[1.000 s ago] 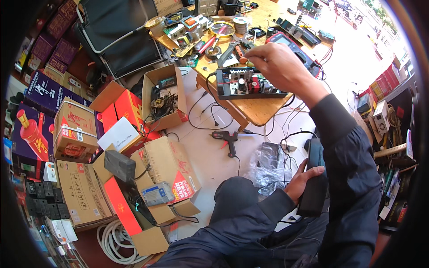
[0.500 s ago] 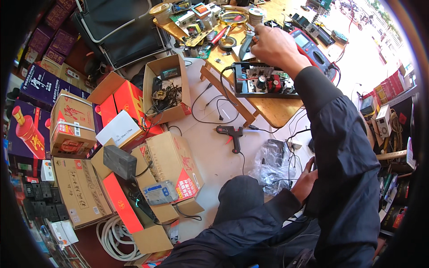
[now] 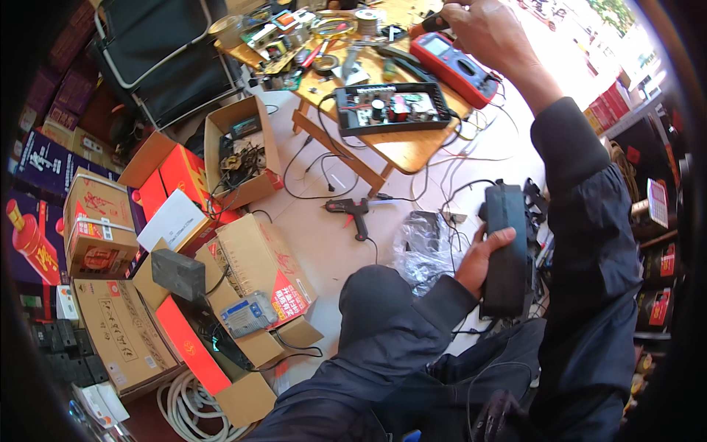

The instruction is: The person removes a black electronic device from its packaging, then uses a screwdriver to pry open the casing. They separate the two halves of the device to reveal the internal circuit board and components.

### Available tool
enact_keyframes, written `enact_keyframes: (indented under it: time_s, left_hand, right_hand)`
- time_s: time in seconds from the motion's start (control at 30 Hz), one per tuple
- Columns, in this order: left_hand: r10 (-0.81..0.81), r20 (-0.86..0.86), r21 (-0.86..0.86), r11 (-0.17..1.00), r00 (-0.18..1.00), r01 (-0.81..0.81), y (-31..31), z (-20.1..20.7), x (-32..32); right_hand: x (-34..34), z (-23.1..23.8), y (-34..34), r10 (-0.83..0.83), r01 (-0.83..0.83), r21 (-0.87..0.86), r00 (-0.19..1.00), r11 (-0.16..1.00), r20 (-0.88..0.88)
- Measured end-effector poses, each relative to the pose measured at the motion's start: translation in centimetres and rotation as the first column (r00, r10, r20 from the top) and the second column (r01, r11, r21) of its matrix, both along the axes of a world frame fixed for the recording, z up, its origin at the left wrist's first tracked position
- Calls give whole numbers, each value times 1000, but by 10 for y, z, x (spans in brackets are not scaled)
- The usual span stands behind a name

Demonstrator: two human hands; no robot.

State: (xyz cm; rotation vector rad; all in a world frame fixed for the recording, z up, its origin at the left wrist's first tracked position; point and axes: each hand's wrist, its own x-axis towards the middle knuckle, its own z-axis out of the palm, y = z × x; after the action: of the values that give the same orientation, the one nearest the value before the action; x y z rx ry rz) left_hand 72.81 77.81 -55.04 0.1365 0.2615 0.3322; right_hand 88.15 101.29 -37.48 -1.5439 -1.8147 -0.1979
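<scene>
My left hand [image 3: 477, 264] grips a long black box-shaped case [image 3: 505, 247] by its left side, thumb over its top face, above my lap. My right hand [image 3: 490, 33] is raised over the far right of the wooden table [image 3: 409, 151], fingers closed on a dark piece [image 3: 434, 23] whose kind I cannot make out. Just below that hand lies a red multimeter [image 3: 456, 68]. An open black case [image 3: 392, 109] with an exposed circuit board sits at the table's near edge. Loose cables [image 3: 451, 214] hang and lie left of the held case.
A glue gun [image 3: 353, 215] and clear plastic wrap [image 3: 421, 254] lie on the floor. Cardboard boxes [image 3: 254, 258] crowd the left, one with a dark grey brick-shaped unit [image 3: 178, 274] on it. Tape, a solder spool [image 3: 367, 22] and boards clutter the table. A folding chair [image 3: 166, 66] stands behind.
My left hand has come up with the long black case, which was not visible before. My right hand has moved from above the open case to the right, past the multimeter. The view has shifted.
</scene>
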Motion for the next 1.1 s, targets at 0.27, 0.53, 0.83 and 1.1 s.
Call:
enact_keyframes:
  time_s: [0.27,0.53,0.83,1.1]
  left_hand:
    - [-146,123,-101,982,982,159,-3,-9,-7]
    - [-232,401,-43,962,886,271,-23,-9,-22]
    - [-422,276,226,902,864,368,-41,-15,-26]
    - [-450,215,259,882,867,394,-47,-12,-22]
  right_hand:
    - [50,77,-303,-74,286,126,598,950,-798]
    - [-25,20,-489,-140,450,66,410,891,-901]
    - [-84,-3,-504,-312,552,-10,457,834,-833]
    - [-77,-13,-494,-353,543,-59,456,838,-817]
